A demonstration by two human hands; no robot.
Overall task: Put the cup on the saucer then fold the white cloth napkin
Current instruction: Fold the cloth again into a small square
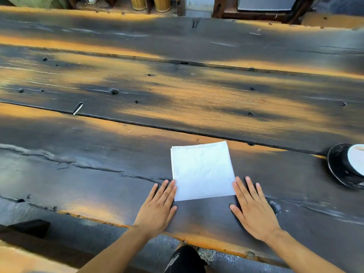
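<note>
Two open hands, left hand [157, 208] and right hand [254, 208], lie flat on the wooden surface [137, 95] flanking the folded white napkin [202, 171]; cup [355, 161] sits on saucer [334, 166] far right; pressing creases flat likely finishes neatly.

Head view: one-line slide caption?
Both hands flat beside the folded white napkin; cup on saucer.

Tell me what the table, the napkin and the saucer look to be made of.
Table: wooden planks, dark charred-looking finish worn to orange; grain, knots and cracks show.
Napkin: thin white woven cloth, matte; layered hemmed edges visible at its far side.
Saucer: probably glazed ceramic, black and glossy with reflections.
</note>
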